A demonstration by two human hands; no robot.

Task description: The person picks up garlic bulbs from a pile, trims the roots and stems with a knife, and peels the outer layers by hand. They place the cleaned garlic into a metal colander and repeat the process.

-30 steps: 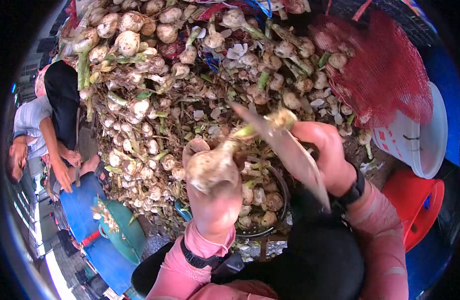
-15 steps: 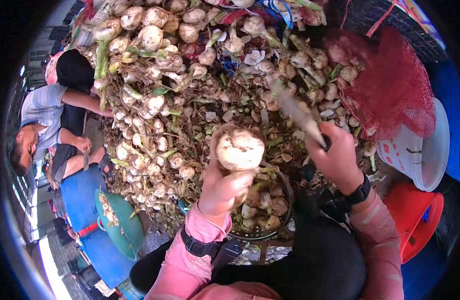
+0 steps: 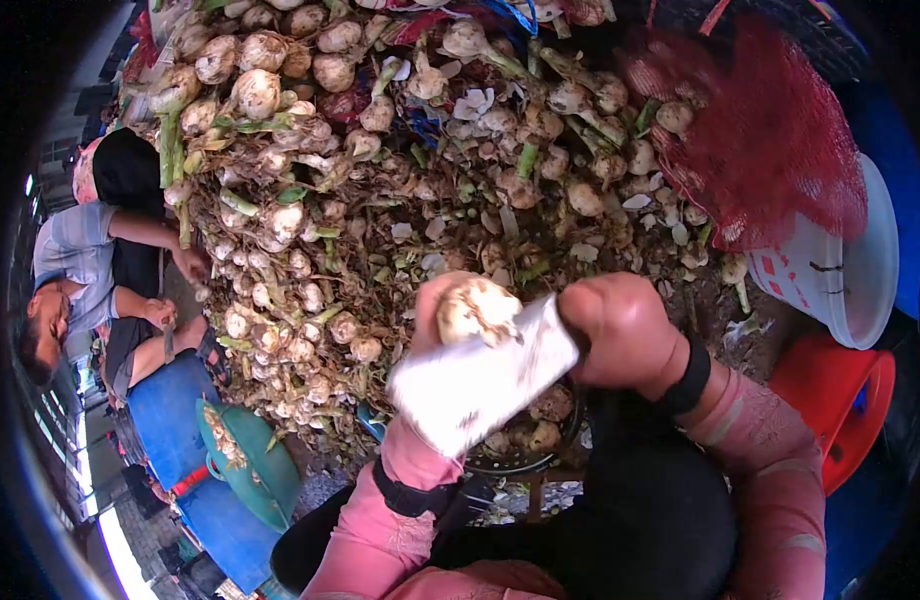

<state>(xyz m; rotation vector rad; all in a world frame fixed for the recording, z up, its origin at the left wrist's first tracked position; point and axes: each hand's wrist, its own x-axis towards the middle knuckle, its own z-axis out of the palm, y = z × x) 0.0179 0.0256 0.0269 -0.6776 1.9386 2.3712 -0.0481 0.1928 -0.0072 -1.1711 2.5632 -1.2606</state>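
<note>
My left hand is wrapped round a pale, dirt-streaked garlic bulb, held up above the heap. In my right hand is a cleaver, gripped by its dark handle. Its broad, bright blade is blurred and lies across the front of the bulb, overlapping it and hiding part of my left hand and wrist. Under my hands a round basket with a perforated rim holds several bulbs, mostly covered by the blade. A large heap of garlic with stems, roots and peelings spreads out in front.
A red mesh sack lies at the upper right beside a white tub and a red bucket. To the left, a seated person holds a blade near the heap. A green basin stands by blue containers.
My right hand has brought the cleaver down and left from beside the bulb to across its front, the blade now broadside to view. My left hand still holds the bulb. The view has shifted slightly.
</note>
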